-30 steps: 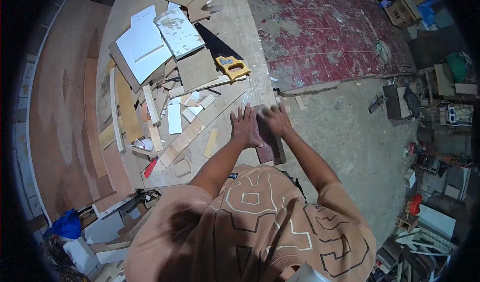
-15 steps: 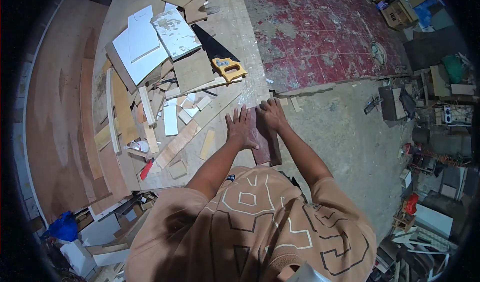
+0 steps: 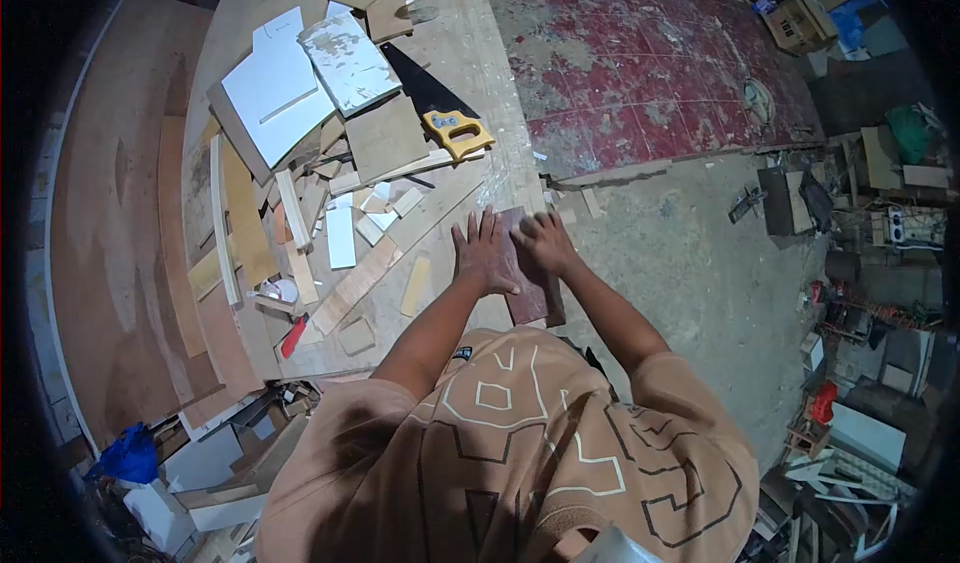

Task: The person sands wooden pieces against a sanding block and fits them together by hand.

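While both hands lie flat with fingers spread, neither gripping, they press on a dark reddish-brown board (image 3: 530,285) at the near right edge of the tabletop (image 3: 470,53). The left hand (image 3: 483,256) covers the board's left side and partly rests on the tabletop beside it; the right hand (image 3: 545,242) covers its upper right part. The board is a flat rectangular piece, darker than the pale wood under it, its near end projecting toward the person's chest. The tabletop is light plywood, dusty and scuffed, with many offcuts scattered to the left of the hands: pale strips, small blocks, and two white panels (image 3: 268,88) farther back. A handsaw (image 3: 436,103) with a black blade and yellow handle lies beyond the hands, well apart from them. A red-handled object (image 3: 293,335) lies near the tabletop's near edge. Large brown sheets (image 3: 110,223) lie along the far left. To the right, the floor (image 3: 690,263) is bare grey concrete, meeting worn red tiles (image 3: 640,53) farther back. Tools and boxes clutter the right wall.
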Tool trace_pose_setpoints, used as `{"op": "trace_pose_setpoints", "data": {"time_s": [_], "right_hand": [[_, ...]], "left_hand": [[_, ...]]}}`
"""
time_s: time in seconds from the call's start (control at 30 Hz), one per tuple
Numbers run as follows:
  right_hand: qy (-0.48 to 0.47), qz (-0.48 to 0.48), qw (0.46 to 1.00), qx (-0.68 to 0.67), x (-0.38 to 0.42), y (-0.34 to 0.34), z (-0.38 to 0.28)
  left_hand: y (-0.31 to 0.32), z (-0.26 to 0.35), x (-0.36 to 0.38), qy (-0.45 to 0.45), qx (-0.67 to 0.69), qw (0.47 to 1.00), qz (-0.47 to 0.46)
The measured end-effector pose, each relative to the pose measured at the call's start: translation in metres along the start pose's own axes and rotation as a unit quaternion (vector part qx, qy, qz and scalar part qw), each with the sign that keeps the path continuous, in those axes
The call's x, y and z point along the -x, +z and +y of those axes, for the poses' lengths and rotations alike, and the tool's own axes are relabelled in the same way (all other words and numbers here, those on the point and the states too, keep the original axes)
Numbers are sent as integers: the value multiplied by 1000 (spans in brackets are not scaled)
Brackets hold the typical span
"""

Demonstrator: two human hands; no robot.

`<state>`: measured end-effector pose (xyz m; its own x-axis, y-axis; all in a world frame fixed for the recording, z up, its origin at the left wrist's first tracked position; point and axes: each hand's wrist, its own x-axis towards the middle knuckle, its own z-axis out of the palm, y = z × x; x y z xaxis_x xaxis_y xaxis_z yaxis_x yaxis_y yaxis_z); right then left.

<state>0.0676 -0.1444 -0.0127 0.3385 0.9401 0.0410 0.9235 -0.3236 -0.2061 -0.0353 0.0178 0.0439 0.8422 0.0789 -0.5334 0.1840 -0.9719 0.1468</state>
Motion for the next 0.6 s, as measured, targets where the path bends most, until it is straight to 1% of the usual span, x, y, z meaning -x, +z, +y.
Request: {"op": "trace_pose_setpoints", "data": {"time_s": [0.07,0.1,0.17,0.2,0.23,0.27,0.3,0.37,0.5,0.57,0.6], "right_hand": [[37,52,998,10,-22,-2,8],[37,55,998,12,-24,-6,8],[101,30,994,3,-24,-14,3],[81,32,996,10,-13,-12,-3],[36,41,999,-1,3,-2,-8],[8,19,1000,-20,22,6,-16],[-18,2,999,-30,42,-1,-28],[-50,-7,997,-63,72,6,-41],[-60,-37,996,-57,46,0,-25],[20,-7,1000,-3,2,-1,-7],[19,-4,1000,-4,-18,-5,-3]], "left_hand": [[0,1,0,1,8,1000,12],[0,1,0,-1,10,1000,9],[-2,1,0,-2,10,1000,9],[-2,1,1,1,13,1000,9],[-2,1,1,4,17,1000,6],[-2,1,2,7,15,1000,6],[-2,1,2,7,14,1000,8],[-3,0,1,8,13,1000,10],[2,0,-1,6,10,1000,6],[4,-1,-3,4,4,1000,11],[5,0,-3,3,4,1000,11]]}}
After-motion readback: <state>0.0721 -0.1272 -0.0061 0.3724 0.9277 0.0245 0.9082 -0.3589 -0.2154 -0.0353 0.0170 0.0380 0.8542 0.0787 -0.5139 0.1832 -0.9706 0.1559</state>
